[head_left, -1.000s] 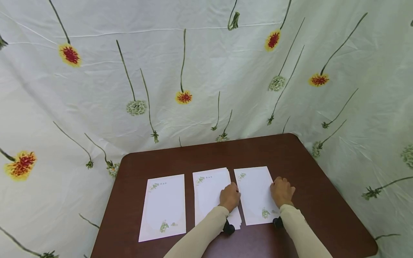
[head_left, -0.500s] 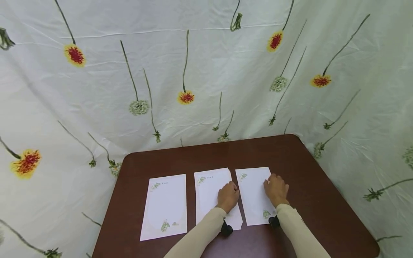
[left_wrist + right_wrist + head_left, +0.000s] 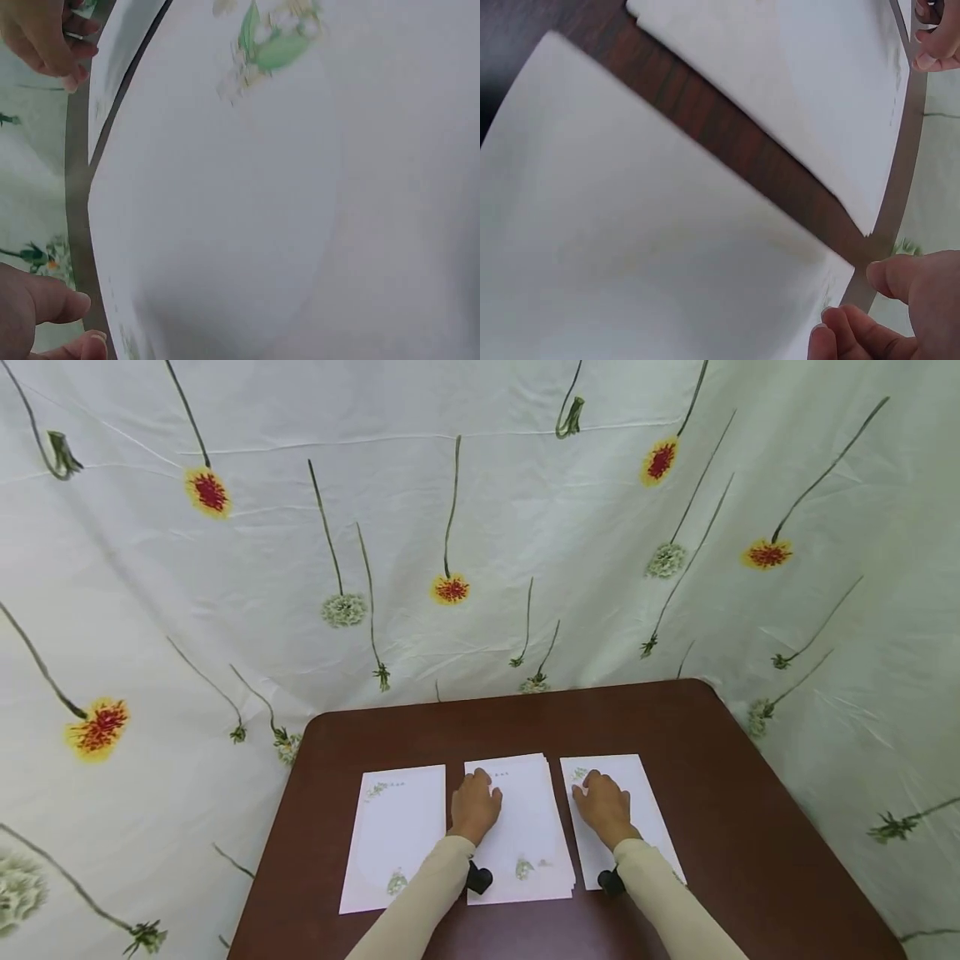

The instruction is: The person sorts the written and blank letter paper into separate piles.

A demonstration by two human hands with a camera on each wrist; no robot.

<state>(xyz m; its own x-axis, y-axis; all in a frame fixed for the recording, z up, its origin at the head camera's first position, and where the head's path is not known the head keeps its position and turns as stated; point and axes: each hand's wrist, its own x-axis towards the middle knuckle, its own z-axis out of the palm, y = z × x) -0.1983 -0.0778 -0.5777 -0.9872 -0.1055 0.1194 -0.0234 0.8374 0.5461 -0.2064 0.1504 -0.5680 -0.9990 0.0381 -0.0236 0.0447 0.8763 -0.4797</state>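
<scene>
Three portions of white stationery paper with green floral prints lie in a row: a left sheet (image 3: 390,827), a middle stack (image 3: 525,827) with slightly uneven edges, and a right sheet (image 3: 648,802). My left hand (image 3: 474,807) is over the upper left part of the middle stack. In the left wrist view its thumb (image 3: 64,300) stands apart from the finger below. My right hand (image 3: 606,810) is over the upper left part of the right sheet. The right wrist view shows its thumb (image 3: 896,276) apart from its bent fingers (image 3: 847,330). Neither hand holds anything; contact with the paper cannot be told.
The papers lie on a dark brown table (image 3: 510,722) with rounded corners. A white curtain (image 3: 390,552) with printed flowers hangs behind it and along the sides. Black wrist devices (image 3: 478,878) sit under both sleeves.
My left hand has gone from the middle stack's right edge to its left side. My right hand has moved left across the right sheet from its right edge.
</scene>
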